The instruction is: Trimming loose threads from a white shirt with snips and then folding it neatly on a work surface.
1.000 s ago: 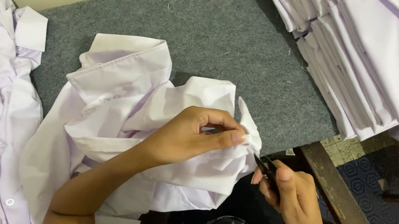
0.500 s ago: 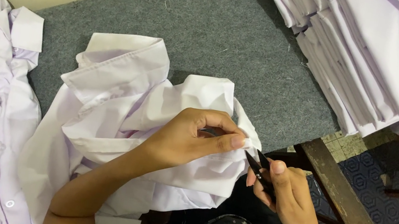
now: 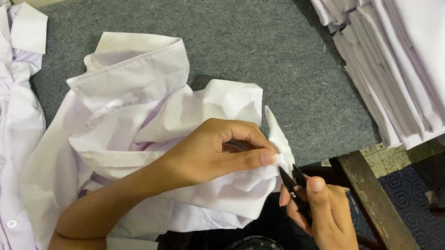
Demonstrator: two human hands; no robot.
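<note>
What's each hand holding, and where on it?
Left hand pinches the white shirt at a hem edge near one corner. Right hand holds small black thread snips by the handle, blades toward the fabric.

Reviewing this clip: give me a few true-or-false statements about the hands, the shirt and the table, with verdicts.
1. The left hand pinches an edge of the white shirt. True.
2. The right hand holds a small black thread snip. True.
3. The table is covered in red cloth. False: the grey felt surface covers it.
4. The stack of folded white shirts lies at the near left. False: it is at the far right.
</note>
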